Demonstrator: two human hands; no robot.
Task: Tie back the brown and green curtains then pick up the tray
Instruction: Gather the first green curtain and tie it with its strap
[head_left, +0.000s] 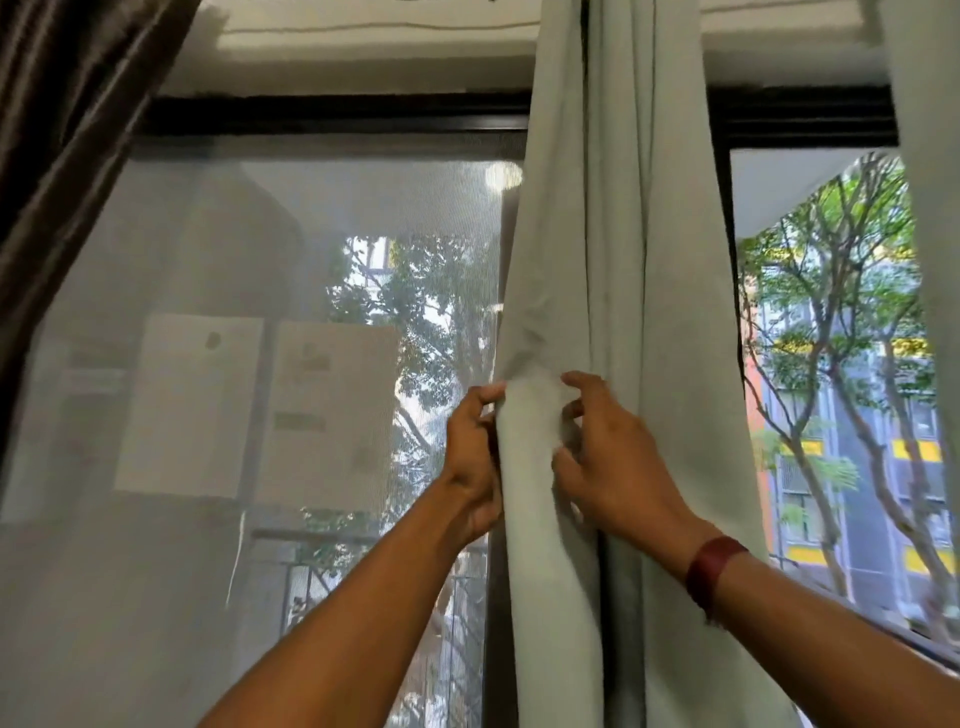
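The pale green curtain (613, 260) hangs gathered in long folds down the middle of the window. My left hand (470, 457) pinches its left edge at about mid height. My right hand (608, 457) lies on the front of the same fold, fingers curled into the cloth; a dark red band sits on that wrist. The brown curtain (62, 156) hangs bunched at the upper left, away from both hands. No tray is in view.
A grey mesh screen (234, 364) covers the left window pane, with the black window frame (337, 117) above. Another strip of pale curtain (930, 208) hangs at the far right. Trees and a building show through the open pane (831, 389).
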